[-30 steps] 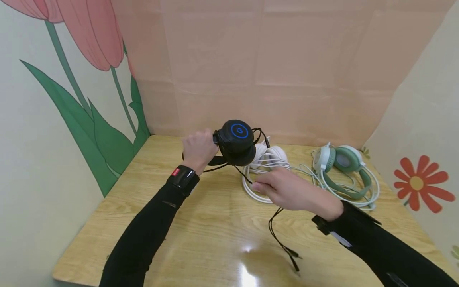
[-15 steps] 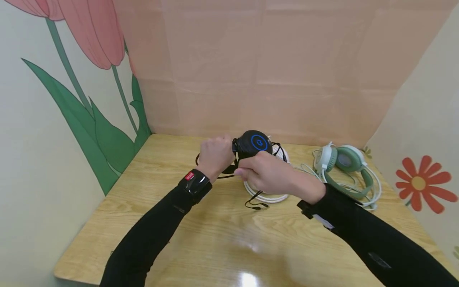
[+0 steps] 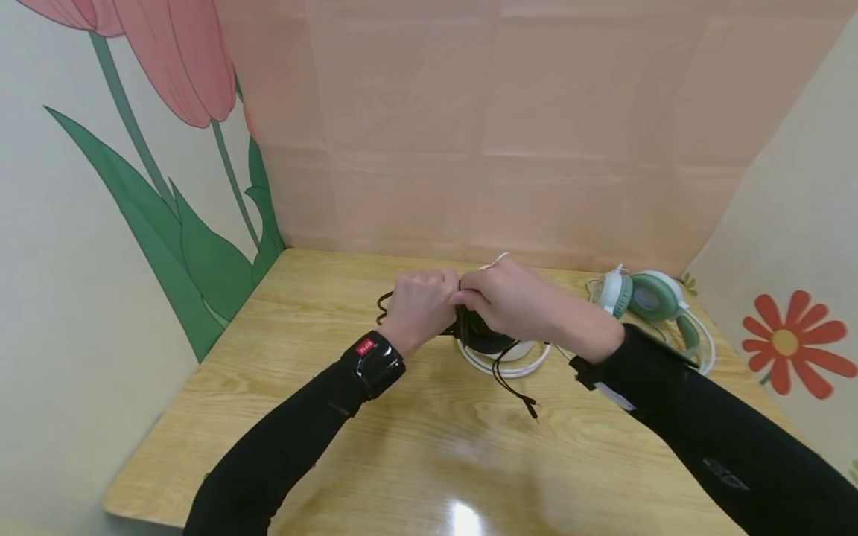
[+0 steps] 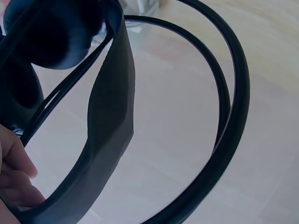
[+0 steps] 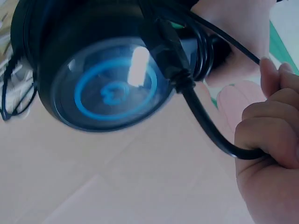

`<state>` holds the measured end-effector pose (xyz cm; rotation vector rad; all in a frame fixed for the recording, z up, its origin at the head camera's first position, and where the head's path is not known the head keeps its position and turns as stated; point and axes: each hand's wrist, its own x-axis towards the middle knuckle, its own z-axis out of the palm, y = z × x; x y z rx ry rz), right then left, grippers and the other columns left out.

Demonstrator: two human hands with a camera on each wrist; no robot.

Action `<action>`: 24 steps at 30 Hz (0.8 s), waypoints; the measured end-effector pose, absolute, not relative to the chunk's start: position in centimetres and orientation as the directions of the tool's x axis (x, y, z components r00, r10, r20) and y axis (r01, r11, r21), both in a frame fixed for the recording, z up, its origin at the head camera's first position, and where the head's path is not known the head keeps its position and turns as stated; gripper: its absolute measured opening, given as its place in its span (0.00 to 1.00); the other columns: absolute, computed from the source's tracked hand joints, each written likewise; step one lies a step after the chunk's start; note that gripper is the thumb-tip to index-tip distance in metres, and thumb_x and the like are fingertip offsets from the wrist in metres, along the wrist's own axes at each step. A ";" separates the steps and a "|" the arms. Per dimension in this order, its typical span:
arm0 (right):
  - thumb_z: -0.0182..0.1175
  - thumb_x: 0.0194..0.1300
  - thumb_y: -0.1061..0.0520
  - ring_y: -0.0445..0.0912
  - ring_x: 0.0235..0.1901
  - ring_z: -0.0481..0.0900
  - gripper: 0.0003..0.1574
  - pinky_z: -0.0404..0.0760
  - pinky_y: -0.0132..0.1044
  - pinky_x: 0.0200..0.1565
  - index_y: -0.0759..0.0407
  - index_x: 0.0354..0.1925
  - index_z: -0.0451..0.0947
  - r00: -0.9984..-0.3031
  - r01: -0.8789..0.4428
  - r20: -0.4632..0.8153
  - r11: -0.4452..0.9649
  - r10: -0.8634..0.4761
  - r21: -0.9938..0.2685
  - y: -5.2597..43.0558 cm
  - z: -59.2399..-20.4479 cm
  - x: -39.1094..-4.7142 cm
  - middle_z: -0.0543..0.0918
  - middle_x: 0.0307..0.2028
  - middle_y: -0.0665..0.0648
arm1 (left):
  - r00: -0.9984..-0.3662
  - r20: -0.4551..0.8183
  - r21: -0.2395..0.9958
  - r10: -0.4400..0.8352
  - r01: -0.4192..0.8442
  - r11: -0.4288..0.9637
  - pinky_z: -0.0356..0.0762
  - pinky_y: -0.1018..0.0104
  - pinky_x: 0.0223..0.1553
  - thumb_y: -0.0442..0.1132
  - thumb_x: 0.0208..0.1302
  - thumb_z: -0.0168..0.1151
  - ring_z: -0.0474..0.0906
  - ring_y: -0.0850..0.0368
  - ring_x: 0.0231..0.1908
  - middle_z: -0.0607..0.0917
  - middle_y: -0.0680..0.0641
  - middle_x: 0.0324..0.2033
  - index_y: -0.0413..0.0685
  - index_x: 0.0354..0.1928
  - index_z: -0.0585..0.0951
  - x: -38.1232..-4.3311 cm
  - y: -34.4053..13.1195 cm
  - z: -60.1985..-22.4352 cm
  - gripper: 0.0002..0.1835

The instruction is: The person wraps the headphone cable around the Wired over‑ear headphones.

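Observation:
My left hand [image 3: 421, 309] grips black headphones by the headband, close above the table. In the left wrist view the headband [image 4: 112, 102] and its ear pads [image 4: 56, 37] show past the fingertips. A blue ring and logo mark the outer face of one earcup [image 5: 114, 98]. Curled fingers of my right hand [image 3: 516, 298] hold the black cable [image 5: 203, 116], right beside the left hand. Several loops of cable [image 5: 204, 53] lie gathered against the headphones near the earcup. Below my right hand hang the thin cable ends with plugs [image 3: 532, 408].
Under the black headphones a coiled white cable [image 3: 536, 366] shows on the wooden table [image 3: 375, 439]; the white headphones there are mostly hidden. Green and white headphones [image 3: 650, 298] with their cable lie at the back right, partly behind the right arm. A pink-covered wall [image 3: 469, 149] bounds the back.
Both hands have come together, the left moving right and lower with the headphones. My right hand, gripping the cable, has risen against them, and the earcup has turned down behind it.

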<state>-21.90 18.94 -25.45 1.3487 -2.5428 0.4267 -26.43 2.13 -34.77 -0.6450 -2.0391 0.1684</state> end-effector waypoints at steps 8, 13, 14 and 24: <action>0.62 0.72 0.58 0.40 0.15 0.57 0.22 0.60 0.35 0.23 0.54 0.20 0.69 -0.657 -0.740 0.279 0.669 -0.701 -0.062 19.2 -24.8 -22.1 0.58 0.16 0.47 | -0.379 0.730 -0.444 0.569 0.371 0.816 0.48 0.70 0.16 0.38 0.69 0.53 0.52 0.64 0.11 0.56 0.56 0.12 0.53 0.15 0.64 -26.0 2.3 -35.2 0.21; 0.64 0.70 0.54 0.41 0.14 0.56 0.26 0.56 0.34 0.20 0.52 0.18 0.65 -0.680 -0.694 0.288 0.718 -0.674 0.040 19.6 -24.7 -22.4 0.56 0.15 0.47 | -0.367 0.714 -0.473 0.596 0.374 0.798 0.58 0.71 0.14 0.40 0.71 0.54 0.59 0.65 0.11 0.62 0.57 0.12 0.54 0.18 0.69 -25.7 2.5 -35.5 0.19; 0.64 0.70 0.53 0.41 0.14 0.55 0.26 0.55 0.34 0.19 0.52 0.18 0.65 -0.692 -0.678 0.283 0.733 -0.664 0.063 19.7 -24.6 -22.3 0.55 0.15 0.47 | -0.357 0.714 -0.481 0.602 0.374 0.793 0.60 0.71 0.14 0.40 0.70 0.54 0.61 0.65 0.11 0.63 0.57 0.12 0.54 0.18 0.69 -25.6 2.5 -35.6 0.18; 0.74 0.54 0.34 0.43 0.14 0.54 0.38 0.61 0.38 0.14 0.51 0.13 0.61 -0.774 -0.458 0.288 0.813 -0.564 0.360 19.7 -22.9 -21.1 0.54 0.15 0.47 | -0.275 0.711 -0.536 0.648 0.386 0.751 0.58 0.69 0.15 0.35 0.70 0.51 0.58 0.65 0.12 0.61 0.57 0.13 0.54 0.17 0.68 -25.6 3.0 -36.0 0.20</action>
